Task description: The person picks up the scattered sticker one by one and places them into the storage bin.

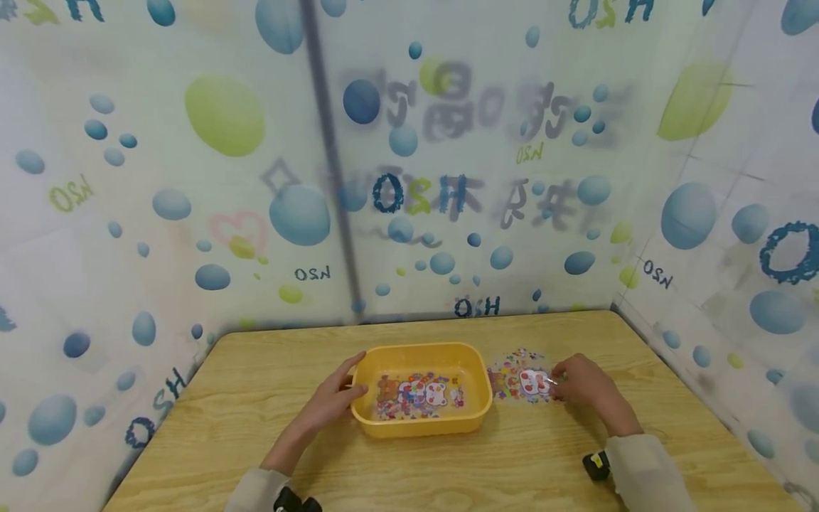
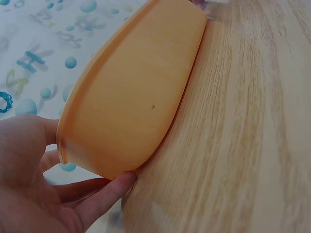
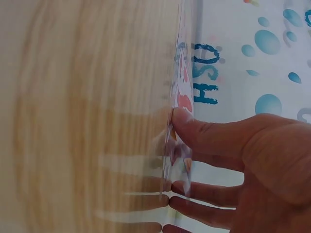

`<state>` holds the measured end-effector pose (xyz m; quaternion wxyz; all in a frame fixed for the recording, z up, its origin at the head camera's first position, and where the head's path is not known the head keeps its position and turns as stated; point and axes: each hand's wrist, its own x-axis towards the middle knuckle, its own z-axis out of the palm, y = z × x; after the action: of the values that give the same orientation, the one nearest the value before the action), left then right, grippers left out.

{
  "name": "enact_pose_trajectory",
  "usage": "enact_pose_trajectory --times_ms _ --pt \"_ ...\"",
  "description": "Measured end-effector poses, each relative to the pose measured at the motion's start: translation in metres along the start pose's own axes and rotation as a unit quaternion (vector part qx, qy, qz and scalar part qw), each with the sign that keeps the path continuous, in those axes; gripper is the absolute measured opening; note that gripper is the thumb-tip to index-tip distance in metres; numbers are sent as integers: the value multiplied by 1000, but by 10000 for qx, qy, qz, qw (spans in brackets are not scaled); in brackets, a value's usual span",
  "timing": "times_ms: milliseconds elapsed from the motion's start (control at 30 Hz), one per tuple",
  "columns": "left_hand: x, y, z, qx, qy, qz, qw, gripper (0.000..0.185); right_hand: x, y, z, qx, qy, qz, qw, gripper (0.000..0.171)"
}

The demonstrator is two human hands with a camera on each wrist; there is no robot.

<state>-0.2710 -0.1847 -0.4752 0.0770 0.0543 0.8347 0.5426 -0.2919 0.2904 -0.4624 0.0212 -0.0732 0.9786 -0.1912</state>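
Observation:
A yellow plastic tray (image 1: 419, 428) sits on the wooden table. My left hand (image 1: 329, 400) grips its left end, thumb over the rim; in the left wrist view the fingers spread along the outside of the tray wall (image 2: 131, 92). Inside the tray lies a colourful print (image 1: 416, 392) with cartoon bears. Just right of the tray is a clear plastic sheet (image 1: 521, 377) with white cartoon faces and small bright figures. Its right edge is pinched between thumb and fingers of my right hand (image 1: 585, 384). Seen almost edge-on in the right wrist view, the sheet (image 3: 183, 92) stands close over the tabletop.
The light wood table (image 1: 537, 462) runs up to a hanging white curtain (image 1: 486, 178) with blue and green bubbles and H2O lettering. More of this curtain closes off the left and right sides. Black cameras are strapped at both wrists.

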Motion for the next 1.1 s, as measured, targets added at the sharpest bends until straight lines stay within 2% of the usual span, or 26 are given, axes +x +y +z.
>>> enact_pose_trajectory --times_ms 233,433,533,667,1100 --pt "-1 0 0 45 -8 -26 10000 64 5 -1 6 -89 204 133 9997 18" --pt "0 -1 0 64 58 -48 10000 64 2 -5 6 105 189 412 9989 26" --pt "1 -1 0 23 44 -38 10000 64 0 -6 5 216 311 486 9981 32" --pt "0 -1 -1 -18 -7 -10 10000 64 -1 -7 6 373 417 468 9973 30" --pt "0 -2 -1 -19 -49 -23 10000 63 -1 -4 5 1008 155 466 9937 11"
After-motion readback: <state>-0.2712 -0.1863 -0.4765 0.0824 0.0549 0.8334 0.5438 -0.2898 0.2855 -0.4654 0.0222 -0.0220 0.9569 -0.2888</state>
